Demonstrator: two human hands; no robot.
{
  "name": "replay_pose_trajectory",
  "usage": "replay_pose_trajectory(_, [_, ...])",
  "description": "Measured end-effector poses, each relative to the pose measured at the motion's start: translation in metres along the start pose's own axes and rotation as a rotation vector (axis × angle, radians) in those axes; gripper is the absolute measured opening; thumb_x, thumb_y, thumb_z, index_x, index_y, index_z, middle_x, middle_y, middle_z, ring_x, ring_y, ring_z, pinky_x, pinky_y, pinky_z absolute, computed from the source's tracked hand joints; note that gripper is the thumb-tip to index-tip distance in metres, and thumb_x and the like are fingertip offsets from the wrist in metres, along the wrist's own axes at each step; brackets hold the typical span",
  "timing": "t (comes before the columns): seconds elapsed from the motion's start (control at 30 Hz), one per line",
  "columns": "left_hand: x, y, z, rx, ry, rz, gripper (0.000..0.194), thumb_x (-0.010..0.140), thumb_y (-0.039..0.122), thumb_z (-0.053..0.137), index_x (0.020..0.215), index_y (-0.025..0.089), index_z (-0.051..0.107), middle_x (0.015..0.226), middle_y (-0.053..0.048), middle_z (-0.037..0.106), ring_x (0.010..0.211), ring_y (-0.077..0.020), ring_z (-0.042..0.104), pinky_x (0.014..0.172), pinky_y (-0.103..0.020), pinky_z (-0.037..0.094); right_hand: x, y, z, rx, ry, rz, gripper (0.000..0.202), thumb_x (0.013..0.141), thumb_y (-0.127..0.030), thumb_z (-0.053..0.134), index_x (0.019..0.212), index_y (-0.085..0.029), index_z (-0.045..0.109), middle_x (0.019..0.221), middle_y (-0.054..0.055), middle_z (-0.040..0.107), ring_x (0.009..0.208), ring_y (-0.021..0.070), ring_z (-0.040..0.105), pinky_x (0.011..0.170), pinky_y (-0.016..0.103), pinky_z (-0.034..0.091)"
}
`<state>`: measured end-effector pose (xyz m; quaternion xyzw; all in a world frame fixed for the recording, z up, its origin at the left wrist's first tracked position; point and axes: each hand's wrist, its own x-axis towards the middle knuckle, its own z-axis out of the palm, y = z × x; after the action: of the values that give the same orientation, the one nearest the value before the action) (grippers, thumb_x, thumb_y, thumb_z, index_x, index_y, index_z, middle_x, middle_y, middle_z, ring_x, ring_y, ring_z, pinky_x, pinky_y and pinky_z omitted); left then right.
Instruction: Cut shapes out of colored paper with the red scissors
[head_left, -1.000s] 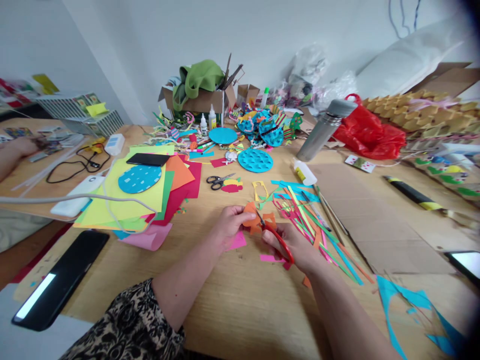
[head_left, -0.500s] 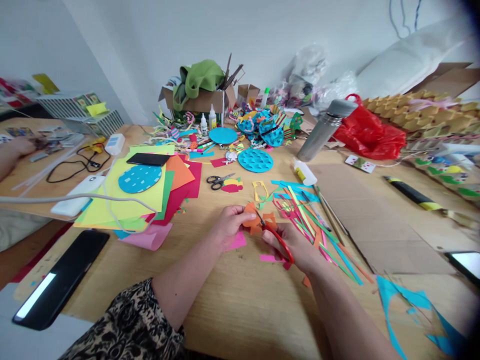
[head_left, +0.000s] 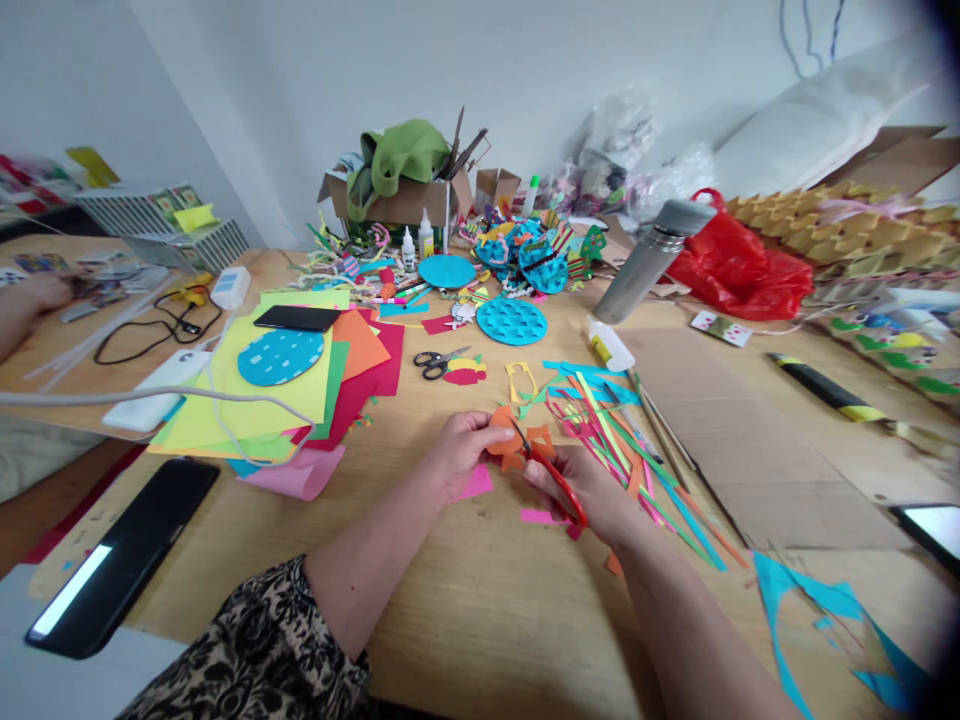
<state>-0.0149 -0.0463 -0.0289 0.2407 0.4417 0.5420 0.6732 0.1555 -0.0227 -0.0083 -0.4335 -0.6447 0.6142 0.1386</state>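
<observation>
Between thumb and fingers, my left hand [head_left: 466,450] pinches a piece of orange paper [head_left: 504,450] with a cut outline. My right hand [head_left: 574,485] is closed around the red handles of a pair of scissors [head_left: 561,490]. The scissors' blades meet the orange paper, which has a further flap to the right of them. Below my hands lie pink paper scraps [head_left: 474,483]. Beyond them are a second, black-handled pair of scissors [head_left: 433,366], red and yellow cut-outs [head_left: 465,373] and a yellow paper frame [head_left: 519,382].
Colored paper strips [head_left: 615,430] and a cardboard sheet [head_left: 750,440] lie to the right. A glue bottle [head_left: 610,345] and a steel flask [head_left: 651,262] stand beyond. Paper sheets [head_left: 292,400] and a phone [head_left: 124,555] are at left, where another person's hand [head_left: 37,300] shows.
Hardly anything differs. My hands, the scissors and the orange paper hold nearly the same place.
</observation>
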Motion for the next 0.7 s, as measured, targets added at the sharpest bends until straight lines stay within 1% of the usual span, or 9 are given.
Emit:
replay_pose_trajectory(0.23, [0.0016, -0.0009, -0.0013, -0.017, 0.054, 0.061, 0.025, 0.054, 0.027, 0.082, 0.066, 0.012, 0.065, 0.064, -0.002, 0.064, 0.058, -0.0109, 0.055, 0.060, -0.026, 0.041, -0.0008, -0.0001, 0.0017, -0.005, 0.000, 0.000, 0.058, 0.063, -0.071, 0.073, 0.057, -0.020, 0.045, 0.044, -0.004, 0.047, 0.036, 0.0085, 0.043, 0.038, 0.021, 0.029])
replay_pose_trajectory(0.47, [0.0005, 0.0001, -0.0001, -0.007, 0.054, 0.062, 0.026, 0.053, 0.027, 0.081, 0.064, 0.012, 0.063, 0.062, -0.001, 0.061, 0.058, -0.0100, 0.053, 0.060, -0.025, 0.039, -0.0014, 0.0004, 0.0005, -0.009, -0.023, -0.011, 0.056, 0.066, -0.069, 0.073, 0.061, -0.019, 0.049, 0.048, -0.003, 0.052, 0.041, 0.0091, 0.045, 0.041, 0.022, 0.031])
replay_pose_trajectory(0.7, [-0.0005, -0.0007, -0.0008, 0.022, 0.035, 0.052, 0.025, 0.054, 0.028, 0.080, 0.064, 0.012, 0.064, 0.063, -0.002, 0.062, 0.059, -0.0106, 0.053, 0.061, -0.026, 0.038, -0.0015, 0.0015, 0.0010, -0.008, -0.028, -0.016, 0.056, 0.067, -0.069, 0.072, 0.063, -0.019, 0.050, 0.050, -0.002, 0.052, 0.042, 0.0095, 0.045, 0.043, 0.023, 0.032])
